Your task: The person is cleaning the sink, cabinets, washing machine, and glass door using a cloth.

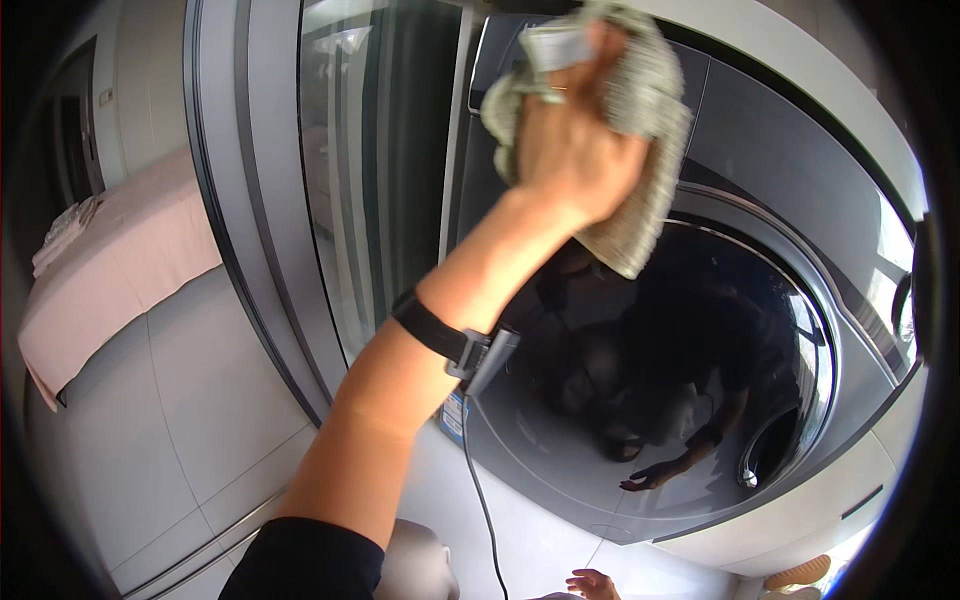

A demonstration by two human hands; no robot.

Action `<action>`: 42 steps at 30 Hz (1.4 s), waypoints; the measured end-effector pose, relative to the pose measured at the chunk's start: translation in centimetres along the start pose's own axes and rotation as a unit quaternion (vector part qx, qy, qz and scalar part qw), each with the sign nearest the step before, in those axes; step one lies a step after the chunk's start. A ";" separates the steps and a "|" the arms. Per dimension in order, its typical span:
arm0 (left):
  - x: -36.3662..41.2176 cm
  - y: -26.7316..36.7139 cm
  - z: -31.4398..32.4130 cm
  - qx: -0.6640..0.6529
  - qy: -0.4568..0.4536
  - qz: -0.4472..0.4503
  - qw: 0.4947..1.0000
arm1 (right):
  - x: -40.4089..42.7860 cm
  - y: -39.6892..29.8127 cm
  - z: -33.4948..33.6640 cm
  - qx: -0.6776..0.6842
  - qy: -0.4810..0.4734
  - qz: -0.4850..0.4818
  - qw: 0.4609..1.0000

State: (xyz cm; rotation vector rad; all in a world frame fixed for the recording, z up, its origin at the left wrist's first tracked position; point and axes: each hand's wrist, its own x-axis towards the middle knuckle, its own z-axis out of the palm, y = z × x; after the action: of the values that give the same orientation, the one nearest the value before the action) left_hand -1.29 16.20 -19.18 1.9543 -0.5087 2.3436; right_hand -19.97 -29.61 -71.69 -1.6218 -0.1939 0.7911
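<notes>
A pale grey-green textured cloth (649, 135) with a white tag is bunched in my left hand (574, 161), which is blurred. It is raised in front of the upper left of a dark grey front-loading washing machine (780, 127), partly covering the panel there. Whether the cloth touches the panel I cannot tell. Below it, the round glossy door (675, 322) of the machine looks closed and mirrors a person and an arm. At the bottom edge my right hand (592, 583) is partly in view, fingers apart, with nothing seen in it.
A black strap (431, 326) with a device sits on my left forearm, and a black cable (480, 487) hangs from it. A sliding glass door (367, 150) stands left. Floor tracks (217, 544) run lower left. A pink-covered bed (127, 255) is beyond; a slipper (799, 574) lies lower right.
</notes>
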 end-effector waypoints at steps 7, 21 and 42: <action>-6.3 -8.0 -2.2 -0.314 0.014 -0.429 0.847 | 0.7 0.0 -0.4 -0.077 -0.006 0.058 0.995; -9.3 -3.9 -1.8 -0.039 0.016 -0.302 0.952 | -0.3 -10.4 3.4 -0.171 0.092 -0.059 0.979; -32.9 3.9 -8.9 -0.542 0.152 -0.729 0.390 | 4.8 -41.9 5.4 -0.647 0.531 -0.492 0.242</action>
State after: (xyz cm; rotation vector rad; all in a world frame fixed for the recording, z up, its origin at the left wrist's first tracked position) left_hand -4.06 20.66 -53.04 0.4872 -0.0218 0.5825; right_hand -6.79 -13.15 -34.83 -2.3704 -0.8756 -2.1639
